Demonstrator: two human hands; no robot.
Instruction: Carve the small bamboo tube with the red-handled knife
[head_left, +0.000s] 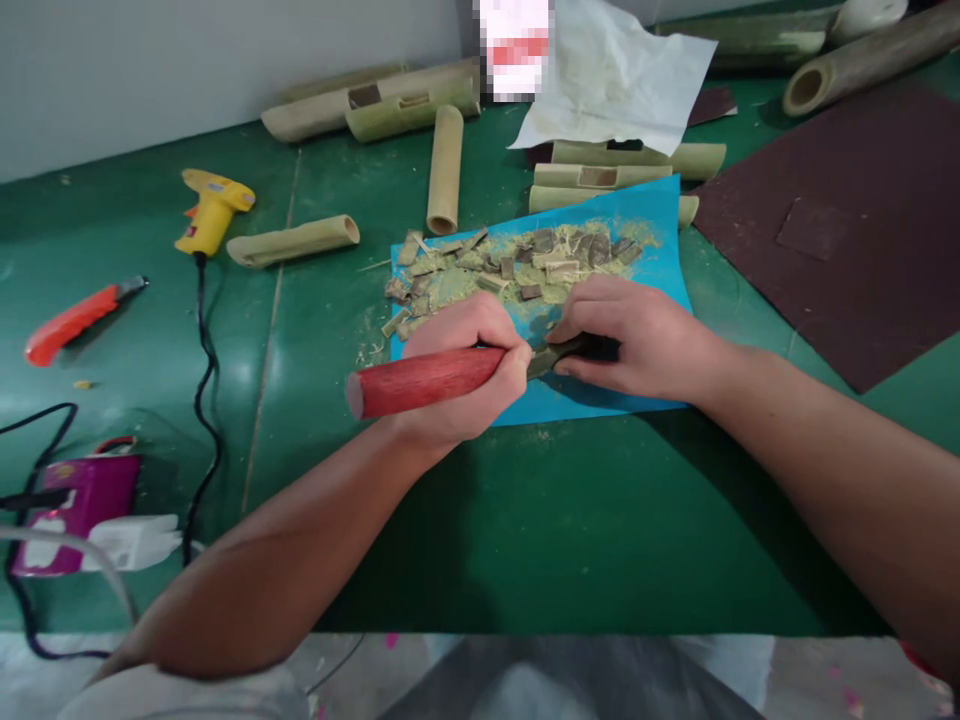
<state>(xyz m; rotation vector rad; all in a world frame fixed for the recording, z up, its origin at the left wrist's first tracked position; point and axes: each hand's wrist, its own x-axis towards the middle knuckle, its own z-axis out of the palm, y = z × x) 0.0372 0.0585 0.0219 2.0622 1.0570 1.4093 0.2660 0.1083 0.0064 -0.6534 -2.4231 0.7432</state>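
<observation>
My left hand [480, 390] is closed round a red wooden handle [427, 383] that points to the left. A dark metal part runs from that handle toward my right hand [634, 330], whose thumb and fingers pinch a dark piece at its end; the exact shape there is partly hidden by the fingers. Both hands are over a blue sheet [652, 220] on the green table [570, 520]. Bamboo chips [562, 268] and pale sawdust lie on the sheet just beyond my hands.
Bamboo pieces [445, 170] lie along the back, beside a white paper [615, 80]. At left are a yellow glue gun [214, 208], a red-handled cutter [75, 322], a purple box [82, 500] and cables. A dark brown sheet [847, 220] lies at right.
</observation>
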